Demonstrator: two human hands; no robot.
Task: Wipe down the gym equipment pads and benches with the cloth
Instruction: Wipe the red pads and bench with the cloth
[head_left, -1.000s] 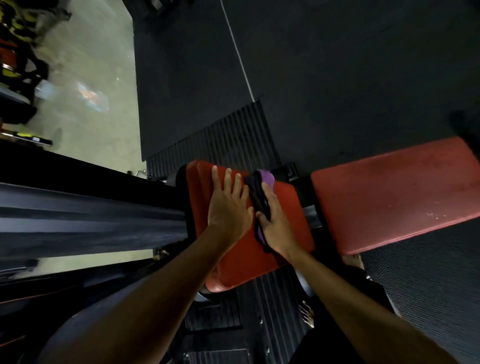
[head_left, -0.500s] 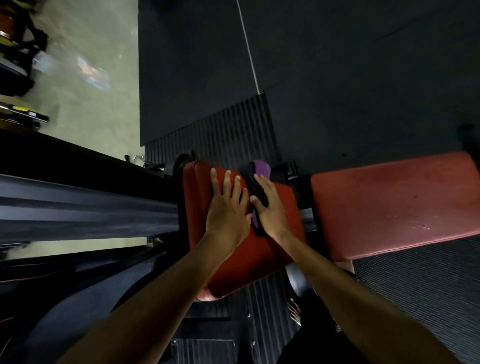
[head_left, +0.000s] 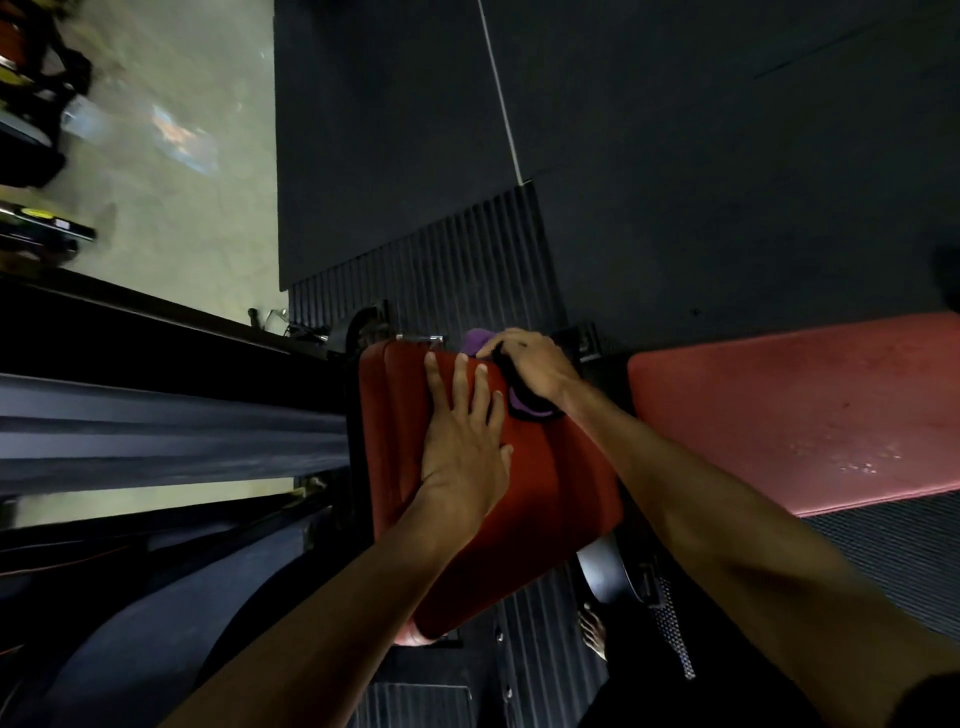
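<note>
A red padded seat (head_left: 550, 499) fills the middle of the view. My left hand (head_left: 462, 441) lies flat on it with straight, spread fingers. My right hand (head_left: 530, 364) sits at the pad's far edge, its fingers curled over a purple and black cloth (head_left: 524, 408) that it presses against the pad. Part of the cloth pokes out beyond the fingers; the rest is under the hand. A second, paler red bench pad (head_left: 789, 415) lies to the right.
A dark metal machine frame (head_left: 156, 431) runs along the left. Ribbed black rubber matting (head_left: 457, 270) and dark floor lie beyond the pads. A bare foot (head_left: 592, 631) shows below the seat. Pale floor (head_left: 171, 156) with equipment is at the upper left.
My right hand has slid the cloth up the seat pad to its far edge and its fingers have curled over it. My left hand has stayed flat on the pad.
</note>
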